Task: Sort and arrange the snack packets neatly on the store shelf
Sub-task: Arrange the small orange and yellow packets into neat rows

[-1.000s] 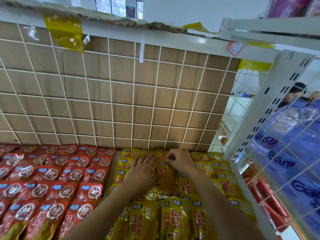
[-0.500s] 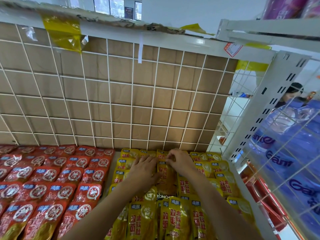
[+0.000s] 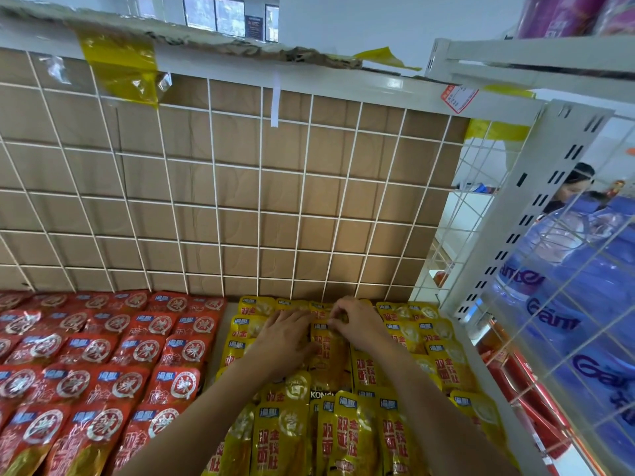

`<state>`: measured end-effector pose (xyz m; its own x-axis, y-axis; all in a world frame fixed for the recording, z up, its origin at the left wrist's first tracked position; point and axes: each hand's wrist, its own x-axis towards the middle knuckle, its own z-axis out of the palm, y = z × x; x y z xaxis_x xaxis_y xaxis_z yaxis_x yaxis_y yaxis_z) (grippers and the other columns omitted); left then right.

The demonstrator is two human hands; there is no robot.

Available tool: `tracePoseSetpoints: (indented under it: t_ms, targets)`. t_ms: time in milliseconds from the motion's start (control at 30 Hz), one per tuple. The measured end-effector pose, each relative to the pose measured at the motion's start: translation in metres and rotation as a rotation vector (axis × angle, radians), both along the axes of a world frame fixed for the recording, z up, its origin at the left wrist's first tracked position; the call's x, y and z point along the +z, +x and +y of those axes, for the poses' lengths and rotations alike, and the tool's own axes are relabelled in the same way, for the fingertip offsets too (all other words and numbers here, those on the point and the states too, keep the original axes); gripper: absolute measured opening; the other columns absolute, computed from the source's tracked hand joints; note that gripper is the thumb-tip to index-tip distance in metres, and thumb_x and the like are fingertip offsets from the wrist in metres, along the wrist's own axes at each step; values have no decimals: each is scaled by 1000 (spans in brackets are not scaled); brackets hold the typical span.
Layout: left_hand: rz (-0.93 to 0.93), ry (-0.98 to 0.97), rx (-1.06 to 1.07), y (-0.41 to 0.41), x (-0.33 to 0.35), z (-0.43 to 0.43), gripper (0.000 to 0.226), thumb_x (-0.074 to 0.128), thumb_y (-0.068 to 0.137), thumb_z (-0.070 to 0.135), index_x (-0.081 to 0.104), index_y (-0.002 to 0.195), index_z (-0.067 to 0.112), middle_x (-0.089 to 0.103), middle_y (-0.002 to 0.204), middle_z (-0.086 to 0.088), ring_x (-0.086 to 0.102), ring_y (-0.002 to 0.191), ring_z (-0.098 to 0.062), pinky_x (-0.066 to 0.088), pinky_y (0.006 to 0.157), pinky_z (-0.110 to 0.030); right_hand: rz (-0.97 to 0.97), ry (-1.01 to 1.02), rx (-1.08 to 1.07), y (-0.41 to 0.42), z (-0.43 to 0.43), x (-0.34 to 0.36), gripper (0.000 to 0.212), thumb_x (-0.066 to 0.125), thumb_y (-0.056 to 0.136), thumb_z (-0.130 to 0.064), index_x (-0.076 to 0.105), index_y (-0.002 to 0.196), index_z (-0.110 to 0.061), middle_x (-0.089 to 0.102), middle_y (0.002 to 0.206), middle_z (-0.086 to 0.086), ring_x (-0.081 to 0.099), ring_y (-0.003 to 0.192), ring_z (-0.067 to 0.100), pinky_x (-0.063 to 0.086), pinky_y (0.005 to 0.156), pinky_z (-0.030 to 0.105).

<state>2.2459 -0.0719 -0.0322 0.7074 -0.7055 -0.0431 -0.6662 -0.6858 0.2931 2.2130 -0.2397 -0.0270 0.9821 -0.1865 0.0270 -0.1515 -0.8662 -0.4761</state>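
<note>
The red packets [image 3: 103,355] are lying in tidy overlapping rows at the shelf's left, seemingly done. Among the yellow packets [image 3: 443,369], the left hand [image 3: 283,338] is pressing down flat-fingered while the right hand [image 3: 357,324] is pinching the top edge of a back-row packet [image 3: 331,352]. The looser front rows probably need straightening.

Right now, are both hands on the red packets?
No, the left hand presses and the right hand pinches yellow packets, beside the red packets.
</note>
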Motion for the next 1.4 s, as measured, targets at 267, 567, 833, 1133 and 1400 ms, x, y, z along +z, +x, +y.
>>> tracePoseSetpoints:
  t_ms: [267,567,833,1133,1400]
  targets:
    - [28,-53,23,1,2,0,59,46,94,41,23,146,26,28,151,6,20,140,-12,11,113,-29,14,-5,-5,6,2,3,8,62,86,-26,58,79,-25,55,107,1,53,101,17,37,82,27]
    - [30,-57,33,1,1,0,61,46,94,42,21,147,25,26,152,6,20,140,-13,9,114,-30,-5,-5,-58,7,4,-1,8,60,87,-25,64,87,-18,56,109,1,53,102,17,36,80,24]
    - [-2,-19,15,-3,1,1,64,45,93,45,17,148,26,19,154,7,15,141,-11,4,115,-32,-14,-23,-61,3,7,0,11,60,86,-29,64,88,-19,55,108,1,53,102,17,38,81,26]
    - [-12,-134,22,-12,9,5,56,48,93,39,29,144,28,29,149,8,23,138,-15,13,114,-33,-127,99,-122,-28,0,19,16,59,88,-34,61,99,-22,62,102,-6,56,97,10,43,77,21]
    - [-11,-244,-108,-45,19,22,27,48,93,41,58,116,30,53,112,13,47,108,-5,32,79,-16,-102,45,24,-97,7,32,15,60,88,-30,66,99,-21,57,84,-17,53,79,-2,41,70,11]
